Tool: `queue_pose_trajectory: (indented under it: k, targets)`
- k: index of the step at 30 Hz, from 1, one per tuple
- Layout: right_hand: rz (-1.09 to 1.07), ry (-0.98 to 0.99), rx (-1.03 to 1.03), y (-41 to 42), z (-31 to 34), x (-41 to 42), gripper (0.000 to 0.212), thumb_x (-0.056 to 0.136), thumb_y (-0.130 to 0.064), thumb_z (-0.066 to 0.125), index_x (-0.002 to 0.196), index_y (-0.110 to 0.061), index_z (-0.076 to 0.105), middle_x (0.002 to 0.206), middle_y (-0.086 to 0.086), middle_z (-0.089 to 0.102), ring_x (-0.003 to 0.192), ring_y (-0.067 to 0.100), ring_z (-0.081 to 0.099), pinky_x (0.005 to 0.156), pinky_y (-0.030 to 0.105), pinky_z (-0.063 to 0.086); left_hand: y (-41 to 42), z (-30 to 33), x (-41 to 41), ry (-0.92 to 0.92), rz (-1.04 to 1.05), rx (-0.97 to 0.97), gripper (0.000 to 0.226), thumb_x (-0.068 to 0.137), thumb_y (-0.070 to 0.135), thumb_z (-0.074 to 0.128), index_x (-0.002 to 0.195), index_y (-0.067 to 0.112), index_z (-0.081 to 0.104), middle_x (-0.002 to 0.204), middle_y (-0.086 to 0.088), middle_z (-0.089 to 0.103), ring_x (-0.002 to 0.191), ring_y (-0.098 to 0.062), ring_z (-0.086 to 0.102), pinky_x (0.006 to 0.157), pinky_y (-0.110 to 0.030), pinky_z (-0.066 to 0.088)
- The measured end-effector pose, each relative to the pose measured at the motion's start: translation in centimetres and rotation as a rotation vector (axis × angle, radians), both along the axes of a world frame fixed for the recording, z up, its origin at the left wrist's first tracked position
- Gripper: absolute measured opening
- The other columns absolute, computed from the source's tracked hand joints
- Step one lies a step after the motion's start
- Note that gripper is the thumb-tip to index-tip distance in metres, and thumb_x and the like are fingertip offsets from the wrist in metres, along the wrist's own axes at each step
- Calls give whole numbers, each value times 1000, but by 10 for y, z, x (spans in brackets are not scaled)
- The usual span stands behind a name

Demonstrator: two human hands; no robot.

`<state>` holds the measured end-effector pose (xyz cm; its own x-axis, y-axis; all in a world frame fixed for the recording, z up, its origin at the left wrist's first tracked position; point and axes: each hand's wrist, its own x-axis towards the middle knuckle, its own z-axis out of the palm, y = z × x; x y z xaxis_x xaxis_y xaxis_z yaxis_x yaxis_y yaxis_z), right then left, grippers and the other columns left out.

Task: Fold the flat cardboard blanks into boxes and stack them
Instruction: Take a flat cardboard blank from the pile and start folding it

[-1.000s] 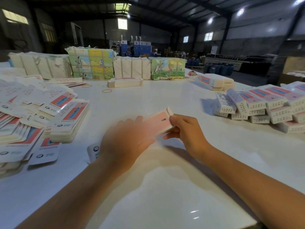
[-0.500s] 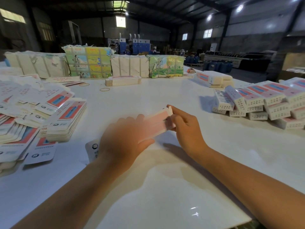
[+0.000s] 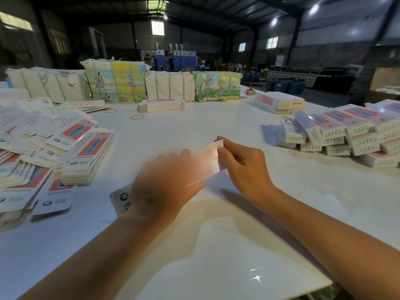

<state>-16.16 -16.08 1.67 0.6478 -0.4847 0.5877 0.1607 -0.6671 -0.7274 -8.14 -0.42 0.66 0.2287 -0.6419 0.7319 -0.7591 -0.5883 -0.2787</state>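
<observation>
Box [image 3: 205,163] gripped by both hands, left [image 3: 164,187], right [image 3: 244,167], above bare table [image 3: 216,267].

The table [image 3: 216,267] is smooth, glossy white board. The flat blanks [image 3: 86,156] and folded boxes [image 3: 337,131] are printed cardboard.

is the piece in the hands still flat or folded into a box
Partly folded, cannot tell how far: the box shows a top face and side, but blur hides the rest. Both the left hand and right hand grip it.
</observation>
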Motion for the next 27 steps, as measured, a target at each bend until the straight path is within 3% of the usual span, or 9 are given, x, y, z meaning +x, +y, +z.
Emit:
queue_pose_trajectory:
  k: [2,5,8,11,15,17,20,25,27]
  targets:
    - [34,-35,137,0,3,1,27,96,-14,49,91,4,69,81,16,69,77,32,65,77,50,52,0,1,-1,-24,-5,2,65,75,54,49,102,-2,67,72,-13,63,55,-25,57,49,-26,45]
    - [-21,-63,174,2,1,3,27,96,-12,50,86,6,68,77,10,69,72,22,66,71,41,54,-2,1,-4,-42,-22,-2,63,75,52,48,101,-2,67,70,-13,63,54,-24,57,48,-26,46]
    - [-107,-16,-25,2,-5,3,27,98,-17,48,102,-2,71,85,3,71,75,18,67,68,17,52,-4,0,-5,-18,-37,-4,65,79,54,45,101,-4,67,68,-13,62,53,-25,56,46,-27,48]
    - [-136,0,-90,3,-5,3,31,99,-20,46,122,-9,64,100,3,71,83,13,67,78,19,54,-5,0,-5,-17,-15,-5,65,81,52,38,102,-2,67,68,-12,60,53,-25,54,45,-28,45]
    - [3,7,159,7,-4,8,43,99,-20,46,142,-16,42,115,-9,60,91,3,59,76,1,42,-4,1,-1,19,14,-42,68,81,55,37,105,-2,66,71,-13,62,55,-27,57,47,-27,44]
    - [32,4,225,6,-3,9,41,98,-23,48,139,-17,47,119,-13,58,99,3,58,83,6,44,-2,2,0,76,8,-81,70,80,55,38,105,-5,65,73,-16,63,56,-29,59,47,-29,47]
    - [-14,-8,22,8,-6,6,26,99,-22,45,115,-17,65,98,-9,67,82,3,62,75,8,46,-2,2,1,108,1,-89,69,81,54,38,105,-6,64,73,-17,63,55,-30,59,46,-30,47]
    - [-55,-60,-177,7,-7,4,28,99,-18,46,115,-14,68,102,-1,71,88,11,63,76,19,48,-1,2,5,117,-31,-88,67,83,51,40,105,-7,64,72,-17,62,55,-31,58,47,-30,47]
    - [-40,-33,-167,4,-5,3,28,99,-20,47,118,-16,66,106,-1,70,89,11,62,75,15,47,1,4,7,129,-49,-81,67,82,51,40,106,-7,64,73,-17,62,56,-32,59,47,-30,47]
